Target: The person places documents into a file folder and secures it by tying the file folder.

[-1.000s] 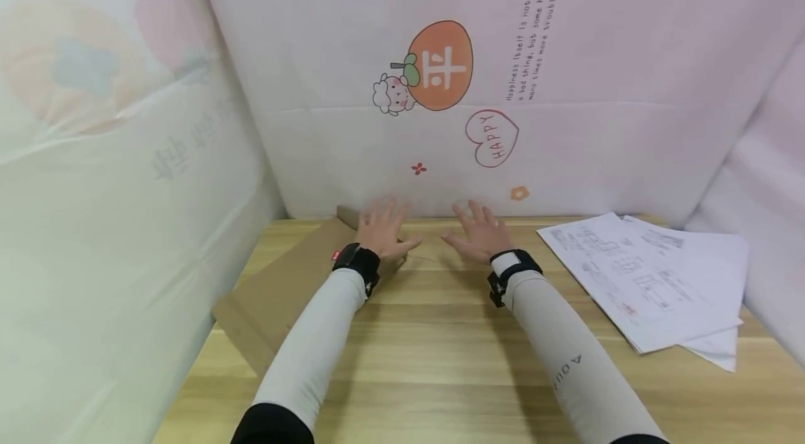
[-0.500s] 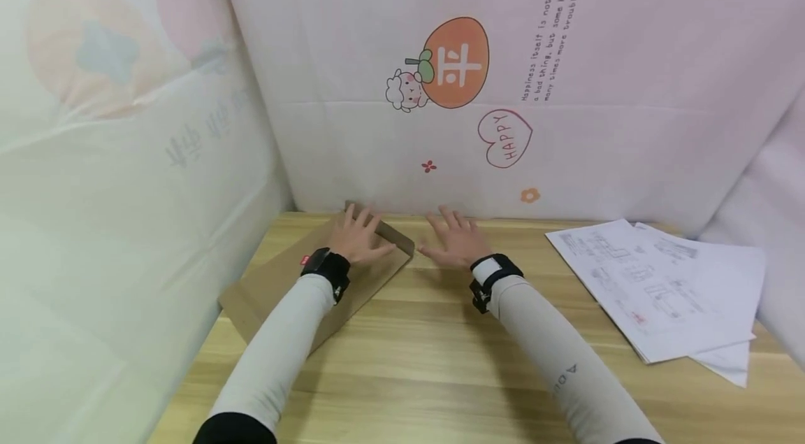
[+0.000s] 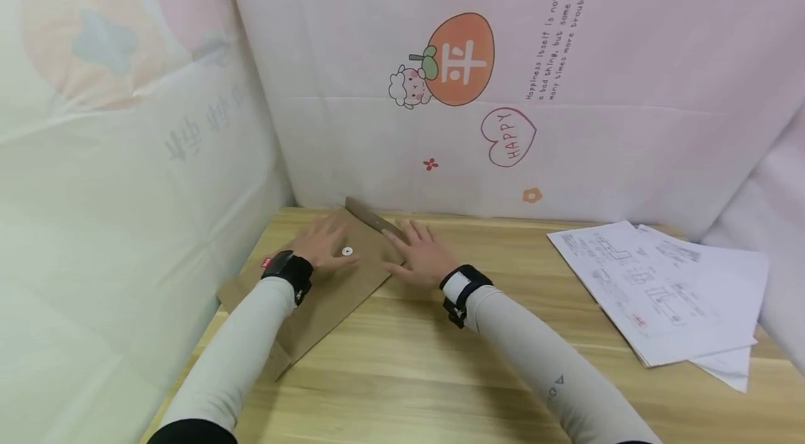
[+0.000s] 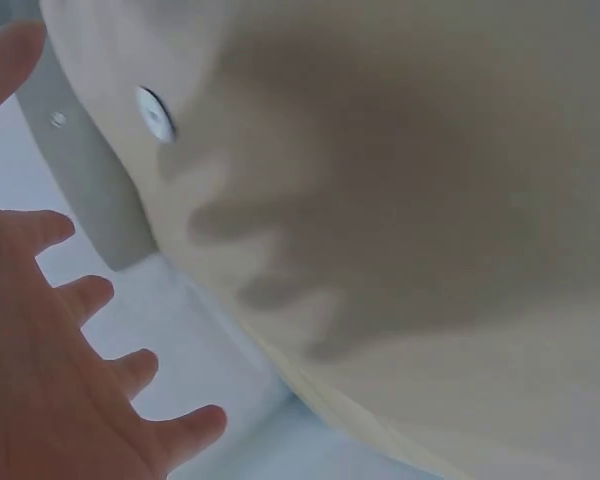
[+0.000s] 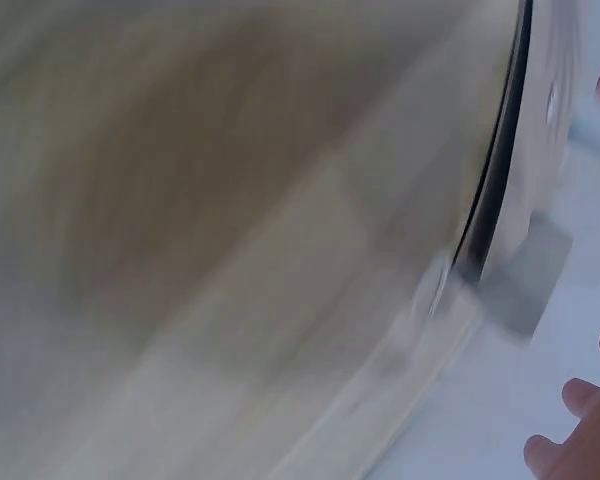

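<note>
One flat brown kraft-paper envelope [image 3: 339, 297] lies slantwise left of centre in the lower half of the head view, bearing one white round button [image 3: 348, 251] and one small red tag [image 3: 266, 262]. Its one narrow flap [image 3: 367, 215] is raised at the upper edge. Two hands are at it, both holding nothing: the left hand [image 3: 321, 242] spreads its fingers wide over it, while the right hand [image 3: 423, 255], fingers extended, is at its right corner; whether that one touches cannot be told. At least two overlapping white printed sheets [image 3: 648, 297] lie on the pale wooden table [image 3: 478, 374], lower right.
</note>
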`<action>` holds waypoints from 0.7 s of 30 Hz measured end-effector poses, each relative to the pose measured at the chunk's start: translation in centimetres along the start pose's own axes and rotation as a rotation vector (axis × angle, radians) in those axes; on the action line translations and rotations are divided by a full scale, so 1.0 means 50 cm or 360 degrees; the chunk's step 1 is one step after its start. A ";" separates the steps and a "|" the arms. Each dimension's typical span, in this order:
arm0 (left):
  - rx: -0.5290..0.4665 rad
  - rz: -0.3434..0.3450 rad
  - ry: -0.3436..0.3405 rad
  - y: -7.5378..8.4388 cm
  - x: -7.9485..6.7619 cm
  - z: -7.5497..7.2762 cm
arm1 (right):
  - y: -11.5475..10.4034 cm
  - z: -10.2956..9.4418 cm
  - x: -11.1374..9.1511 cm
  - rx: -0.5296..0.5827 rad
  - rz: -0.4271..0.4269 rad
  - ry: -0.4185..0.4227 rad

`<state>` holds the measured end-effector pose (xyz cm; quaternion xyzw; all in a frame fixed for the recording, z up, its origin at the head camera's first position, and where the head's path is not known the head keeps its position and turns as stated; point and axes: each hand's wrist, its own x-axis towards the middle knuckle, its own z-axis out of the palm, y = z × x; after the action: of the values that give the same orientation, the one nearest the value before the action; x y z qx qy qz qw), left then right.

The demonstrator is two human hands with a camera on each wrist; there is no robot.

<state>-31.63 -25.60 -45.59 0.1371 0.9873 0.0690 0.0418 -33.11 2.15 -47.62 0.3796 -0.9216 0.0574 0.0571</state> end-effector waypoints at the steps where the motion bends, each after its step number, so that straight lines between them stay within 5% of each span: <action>1: -0.0011 -0.0014 -0.0017 -0.006 -0.007 -0.001 | -0.010 0.008 0.004 -0.0023 -0.0027 0.0000; 11: -0.0152 -0.0201 -0.0183 -0.050 -0.071 0.004 | -0.121 0.048 0.024 0.0046 -0.0169 -0.0241; 21: -0.0209 -0.0180 -0.0297 -0.064 -0.075 0.008 | -0.150 0.081 0.021 -0.0072 -0.0159 -0.0410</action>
<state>-28.86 -29.65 -46.21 0.0840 0.9786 0.1181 0.1463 -28.82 -4.50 -50.99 0.4278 -0.9023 -0.0155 -0.0504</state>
